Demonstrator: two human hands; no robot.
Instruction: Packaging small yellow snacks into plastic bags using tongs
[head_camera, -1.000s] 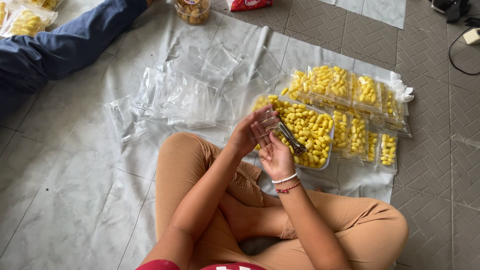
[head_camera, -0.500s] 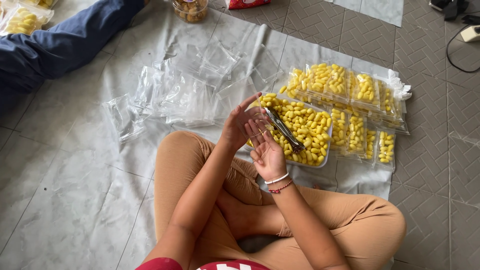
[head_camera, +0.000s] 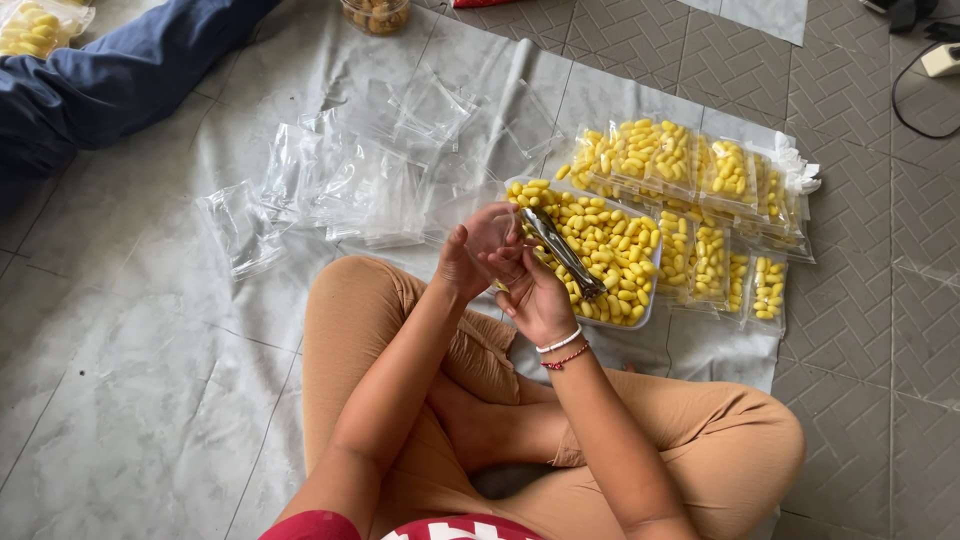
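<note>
I sit cross-legged on a grey sheet. My left hand (head_camera: 460, 265) pinches a small clear plastic bag (head_camera: 490, 230) held up in front of me. My right hand (head_camera: 535, 300) touches the same bag and grips metal tongs (head_camera: 563, 253), which point away over a clear tray (head_camera: 645, 318) full of small yellow oval pieces (head_camera: 610, 240). Both hands hover at the tray's near left corner, just above my left knee.
Filled clear packets of yellow pieces (head_camera: 700, 170) lie right of and behind the tray. A pile of empty clear bags (head_camera: 370, 170) lies to the left. Another person's blue-trousered leg (head_camera: 110, 80), a jar (head_camera: 375, 12) and a white plug with cable (head_camera: 940, 60) sit farther off.
My hands stay together at the tray's corner, shifting slightly left. My left fingers have curled closer around the bag. The tongs keep pointing over the tray.
</note>
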